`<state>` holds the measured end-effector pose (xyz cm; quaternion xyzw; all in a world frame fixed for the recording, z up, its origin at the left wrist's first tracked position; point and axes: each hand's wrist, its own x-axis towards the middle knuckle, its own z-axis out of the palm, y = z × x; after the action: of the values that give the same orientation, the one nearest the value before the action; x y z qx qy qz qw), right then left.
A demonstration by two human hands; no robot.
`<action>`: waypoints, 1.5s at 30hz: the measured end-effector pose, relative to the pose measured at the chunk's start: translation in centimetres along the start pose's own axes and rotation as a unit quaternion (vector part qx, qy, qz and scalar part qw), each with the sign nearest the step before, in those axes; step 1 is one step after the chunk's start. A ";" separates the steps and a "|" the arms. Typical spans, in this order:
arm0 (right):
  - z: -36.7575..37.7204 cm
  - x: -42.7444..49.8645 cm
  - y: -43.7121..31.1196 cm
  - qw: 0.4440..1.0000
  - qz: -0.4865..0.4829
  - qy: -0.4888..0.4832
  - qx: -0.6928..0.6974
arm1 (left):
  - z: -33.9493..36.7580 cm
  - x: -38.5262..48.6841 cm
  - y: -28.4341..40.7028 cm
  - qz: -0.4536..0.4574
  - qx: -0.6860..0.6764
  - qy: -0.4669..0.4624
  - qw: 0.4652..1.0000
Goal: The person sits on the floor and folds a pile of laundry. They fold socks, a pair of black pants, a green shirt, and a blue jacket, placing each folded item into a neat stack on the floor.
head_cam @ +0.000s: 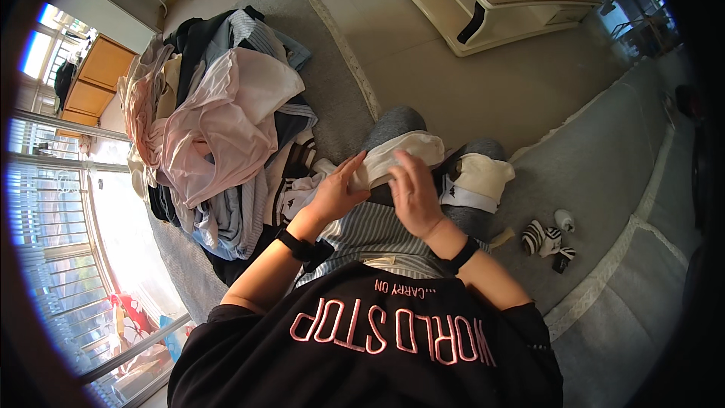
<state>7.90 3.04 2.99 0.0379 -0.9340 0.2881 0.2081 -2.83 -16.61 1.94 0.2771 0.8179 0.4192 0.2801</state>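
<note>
A cream sock (405, 150) lies stretched out over my left knee. My left hand (340, 190) holds its near left end, with thumb and fingers on either side of the fabric. Over the sock's lower edge, my right hand (414, 192) has its fingers apart, the index fingertip at the cloth; whether it presses there is unclear. Across my right knee rests a second cream sock (481, 175) with a white cuff bearing a dark logo. White socks with dark stripes (294, 181) lie left of my left hand, beside the clothes heap.
A large heap of clothes (226, 119) rises at my left on a grey cover (340, 107). Several small rolled socks (546, 238) sit on the grey cover to my right. A cream low table (481, 5) stands on the floor ahead. Barred windows (51, 226) line the left side.
</note>
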 end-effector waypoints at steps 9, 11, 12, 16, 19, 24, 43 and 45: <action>5.4 1.0 5.4 0.994 0.106 -0.036 0.001 | 0.8 0.6 -2.8 0.061 0.071 -0.013 0.996; 6.0 1.9 7.7 0.988 0.146 -0.045 0.012 | 0.1 0.9 -2.7 0.032 0.027 -0.039 0.998; 5.9 2.3 8.8 0.980 0.182 -0.059 0.060 | -0.3 1.1 -2.6 -0.002 0.031 -0.059 0.998; 3.3 3.0 11.7 0.866 0.398 -0.056 0.299 | -1.7 2.0 -2.2 -0.111 -0.063 -0.093 0.987; 1.2 2.2 11.7 0.725 0.526 -0.057 0.441 | -2.4 2.9 -1.9 -0.086 -0.031 -0.045 0.995; 0.2 2.5 6.7 0.690 0.445 0.113 0.560 | -3.0 3.9 0.3 -0.050 -0.025 -0.077 0.995; -7.5 4.4 0.9 0.712 0.306 -0.126 0.620 | -0.2 5.5 8.1 0.139 -0.494 -0.008 0.858; -7.2 4.6 0.4 0.747 0.268 -0.068 0.604 | -0.3 6.0 8.9 0.181 -0.383 0.050 0.904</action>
<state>6.29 7.54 10.01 -0.0772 -0.5484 0.8326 -0.0080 -5.21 -8.28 8.22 0.2708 0.5430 0.7568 0.2430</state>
